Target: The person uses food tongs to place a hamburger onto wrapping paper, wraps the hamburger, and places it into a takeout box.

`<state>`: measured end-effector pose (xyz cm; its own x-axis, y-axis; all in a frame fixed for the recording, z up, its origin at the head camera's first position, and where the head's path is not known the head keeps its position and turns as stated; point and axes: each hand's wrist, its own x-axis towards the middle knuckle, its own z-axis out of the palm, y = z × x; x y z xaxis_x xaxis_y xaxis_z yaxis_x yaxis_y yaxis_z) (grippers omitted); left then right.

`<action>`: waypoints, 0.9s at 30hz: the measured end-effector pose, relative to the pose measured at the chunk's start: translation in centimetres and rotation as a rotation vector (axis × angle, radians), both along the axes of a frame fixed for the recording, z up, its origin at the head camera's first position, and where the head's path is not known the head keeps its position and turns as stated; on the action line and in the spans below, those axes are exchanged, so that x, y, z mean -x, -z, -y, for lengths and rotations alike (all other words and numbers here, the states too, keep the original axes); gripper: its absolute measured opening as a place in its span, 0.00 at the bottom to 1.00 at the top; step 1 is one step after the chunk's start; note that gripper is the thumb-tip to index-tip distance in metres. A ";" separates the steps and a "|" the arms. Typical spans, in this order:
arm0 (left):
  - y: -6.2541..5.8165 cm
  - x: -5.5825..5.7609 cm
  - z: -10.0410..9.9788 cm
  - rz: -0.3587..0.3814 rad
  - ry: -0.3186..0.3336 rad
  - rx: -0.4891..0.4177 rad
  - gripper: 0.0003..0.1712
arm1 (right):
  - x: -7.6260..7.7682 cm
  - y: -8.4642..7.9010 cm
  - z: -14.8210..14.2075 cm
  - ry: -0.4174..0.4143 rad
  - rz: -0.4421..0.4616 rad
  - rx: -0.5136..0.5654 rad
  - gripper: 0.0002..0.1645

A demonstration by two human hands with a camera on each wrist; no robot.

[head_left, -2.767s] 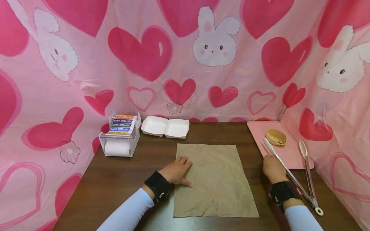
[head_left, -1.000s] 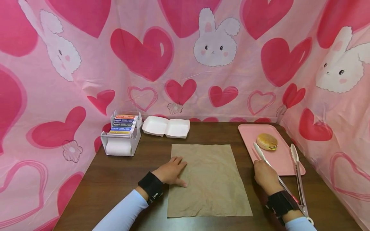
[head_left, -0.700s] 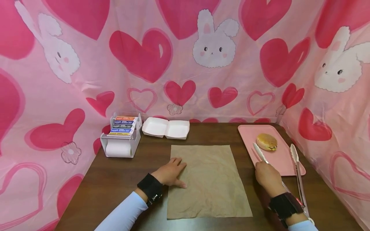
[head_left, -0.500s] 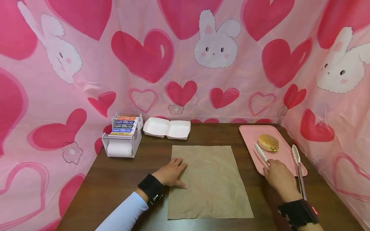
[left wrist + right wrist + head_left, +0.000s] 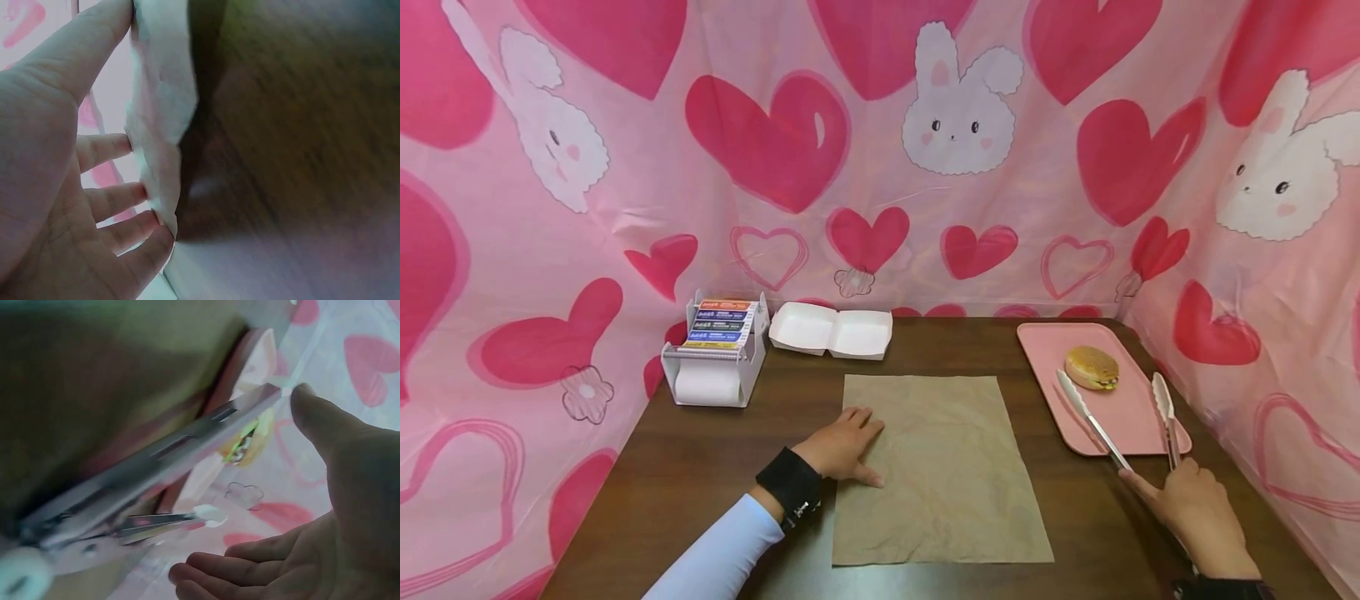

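Note:
My left hand [image 5: 842,450] rests on the left edge of a square sheet of brown paper [image 5: 947,475], fingers spread; the left wrist view shows its fingertips at the paper's edge. My right hand [image 5: 1198,508] is over the metal tongs [image 5: 1102,433], near their arms, thumb and fingers apart. In the right wrist view its fingers [image 5: 237,569] look loosely straight, not closed round the tongs. The tongs lie spread, pale scalloped tips on a pink tray [image 5: 1048,346]. A hamburger [image 5: 1092,367] sits on the tray between those tips. My right hand partly hides the hinge end.
An opened white box [image 5: 831,331] stands at the back of the brown table. Left of it is a white dispenser [image 5: 709,367] with a paper roll and coloured labels on top. A pink curtain with hearts and rabbits surrounds the table.
The tray, with burger and tongs, has shifted left and towards me, my right hand at its near edge. That hand has since left the edge and moved right, over the tongs.

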<state>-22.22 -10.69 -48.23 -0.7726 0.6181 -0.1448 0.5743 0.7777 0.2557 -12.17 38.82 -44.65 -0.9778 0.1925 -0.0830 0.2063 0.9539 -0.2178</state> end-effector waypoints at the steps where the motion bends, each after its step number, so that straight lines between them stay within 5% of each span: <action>1: 0.0 0.0 0.0 0.000 -0.001 0.002 0.54 | -0.2 0.2 -0.1 0.005 0.020 0.000 0.58; 27: 0.1 0.3 0.2 0.021 -0.006 0.000 0.55 | -1.0 1.8 -1.5 0.053 0.147 0.076 0.49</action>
